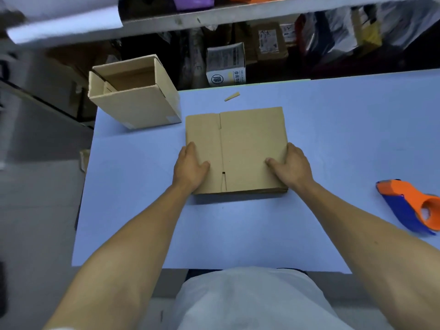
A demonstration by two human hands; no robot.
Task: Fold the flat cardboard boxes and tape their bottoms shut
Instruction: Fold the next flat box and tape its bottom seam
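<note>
While both thumbs lie on top, the left hand and right hand grip the flat stack, fingers hidden beneath. The dispenser is cut off at right.

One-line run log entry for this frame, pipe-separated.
stage: picking up flat box | left hand: grips stack left edge | right hand: grips right edge | folded box: table far-left | tape dispenser: untouched, right

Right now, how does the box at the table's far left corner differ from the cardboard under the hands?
The folded box stands erected with its top open; the flat cardboard stack lies collapsed on the table. The folded box sits untouched at the far left corner; the stack lies centred, with the left hand and right hand gripping its sides. Both are plain brown corrugated cardboard.
</note>
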